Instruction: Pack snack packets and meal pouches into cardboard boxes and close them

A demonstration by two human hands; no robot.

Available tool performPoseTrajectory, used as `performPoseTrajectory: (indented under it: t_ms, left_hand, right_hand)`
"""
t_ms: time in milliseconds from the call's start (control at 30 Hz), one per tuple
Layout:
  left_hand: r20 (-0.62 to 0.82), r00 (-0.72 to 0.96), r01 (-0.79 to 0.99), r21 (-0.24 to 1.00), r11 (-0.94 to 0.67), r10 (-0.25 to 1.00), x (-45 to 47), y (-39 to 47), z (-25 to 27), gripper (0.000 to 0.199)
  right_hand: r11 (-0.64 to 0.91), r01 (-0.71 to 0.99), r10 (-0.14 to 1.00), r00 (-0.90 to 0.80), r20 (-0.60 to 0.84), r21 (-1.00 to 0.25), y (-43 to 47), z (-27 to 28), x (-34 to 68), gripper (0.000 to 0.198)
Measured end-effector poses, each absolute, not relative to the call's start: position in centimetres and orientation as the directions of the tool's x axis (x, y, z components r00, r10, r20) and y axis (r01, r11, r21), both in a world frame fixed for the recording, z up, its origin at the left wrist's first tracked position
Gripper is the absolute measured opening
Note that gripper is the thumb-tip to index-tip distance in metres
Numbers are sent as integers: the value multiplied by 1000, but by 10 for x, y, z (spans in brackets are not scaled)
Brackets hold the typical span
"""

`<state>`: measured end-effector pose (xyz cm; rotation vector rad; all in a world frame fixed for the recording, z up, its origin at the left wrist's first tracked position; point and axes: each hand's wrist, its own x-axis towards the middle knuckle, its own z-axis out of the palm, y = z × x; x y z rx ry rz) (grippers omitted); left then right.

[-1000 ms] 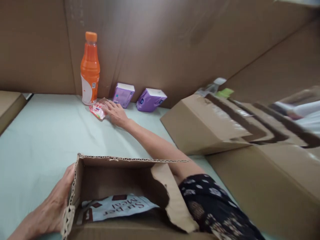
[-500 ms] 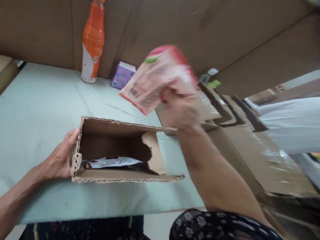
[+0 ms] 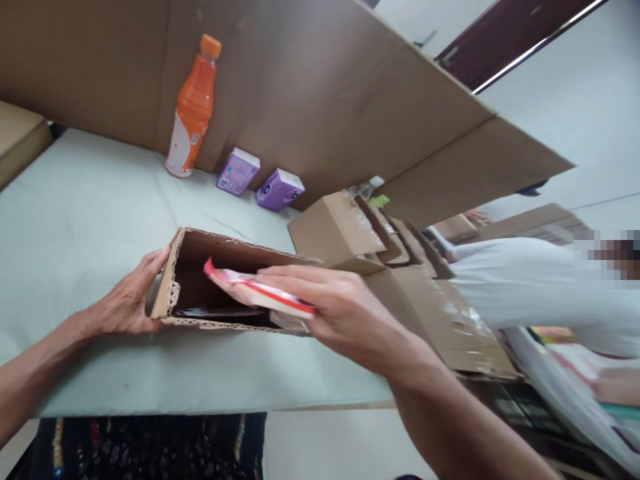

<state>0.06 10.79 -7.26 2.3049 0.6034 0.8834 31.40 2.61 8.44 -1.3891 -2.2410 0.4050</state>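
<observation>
My left hand (image 3: 133, 293) grips the left end of an open cardboard box (image 3: 163, 290), thumb at the upper corner and fingers round the lower one. The box lies with its opening facing me. In my right hand (image 3: 333, 303) is a pink and red snack packet (image 3: 250, 289), pinched at its right end. The packet's left part is at the box's mouth, tilted, with its edge towards me. A whitish packet (image 3: 220, 312) lies inside along the lower wall, mostly hidden by shadow and the pink one.
An orange drink bottle (image 3: 194, 110) and two purple tissue packs (image 3: 239, 171) stand along the cardboard partition (image 3: 320, 87). To the right are open cardboard boxes (image 3: 327, 227) with a clear bottle. A person in a white sleeve (image 3: 510, 277) is beyond them.
My right hand has brought the pink packet down and left, from above the box to its opening. The left hand keeps hold of the box. The view has shifted, showing more on the right.
</observation>
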Motion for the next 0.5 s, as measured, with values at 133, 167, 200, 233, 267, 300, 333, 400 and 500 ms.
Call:
performPoseTrajectory:
  t_ms: [133,167,200,233,267,300,333,400,500]
  left_hand:
    - [467,681,164,653,-740,563,2,110,-81,110]
    - [472,681,161,649,-743,560,2,110,-81,110]
    - [478,677,161,645,-747,560,2,111,-81,111]
    - [484,671,163,643,-748,562,3,111,-81,111]
    - [492,663,163,641,-750,564,3,112,-82,112]
    - [498,657,160,642,-750,566,3,112,-82,113]
    - [500,655,156,645,-748,567,3,113,-83,113]
    - [493,658,151,654,-741,569,2,114,-84,113]
    - [480,665,157,659,-735,572,1,115,-84,111]
  right_hand:
    - [478,843,843,-519,-141,-246,60,74,274,40]
    - [475,854,833,-514,-203,-214,68,71,266,38]
    - [477,857,815,-515,-265,-197,75,68,260,36]
    - [484,851,790,-524,-318,-201,81,66,257,33]
    - [492,841,764,-541,-351,-225,85,66,256,31]
    - [501,824,746,-566,-351,-263,86,67,257,31]
    - [508,803,745,-591,-309,-311,84,69,261,33]
    - [515,756,793,-599,-112,-403,72,77,276,33]
    - [483,718,875,-368,315,-502,38,83,308,26]
